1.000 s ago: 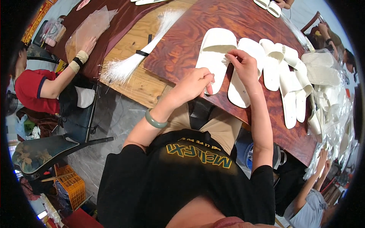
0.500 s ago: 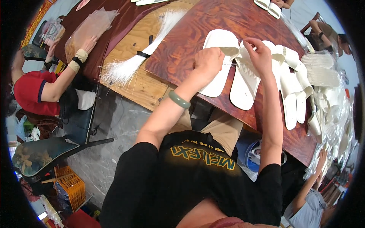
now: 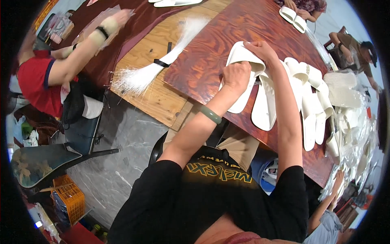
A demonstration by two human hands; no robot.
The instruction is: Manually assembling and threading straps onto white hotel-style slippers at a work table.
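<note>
Tabletop [image 3: 227,24]: dark red wood-grain sheet, fills the upper middle of the head view. Pale plywood panel [image 3: 162,93] sits just beside it on the person's left, edge overhanging the grey floor [image 3: 109,162].

Heap of white slippers in clear wrap [image 3: 349,110] runs down the right edge of the table. Row of loose white slippers [image 3: 308,93] lies between that heap and the hands, overlapping one another.

Co-worker in a red shirt [image 3: 34,77] sits at far left, one forearm stretched onto the darker table section, hand on clear plastic bags [image 3: 101,20].

Bundle of white fibre strands [image 3: 150,69] lies diagonally on the plywood, cinched by a black band.

White slipper [image 3: 243,77] in hand: near edge of the red table, directly ahead of the person, toe end raised off the surface, heel end resting on the wood. A second white slipper [image 3: 264,105] lies flat, touching it on the right.

Left hand [image 3: 237,77]: closed in a fist-like grip on the slipper's upper strap, fingers curled under. Green bangle [image 3: 211,114] on that wrist.

Right hand [image 3: 262,49]: fingers bent over the raised toe end, pinching the top rim. Both hands on the same slipper, close together.

Another pair of white slippers [image 3: 294,18] at the far edge, under another person's hand.
</note>
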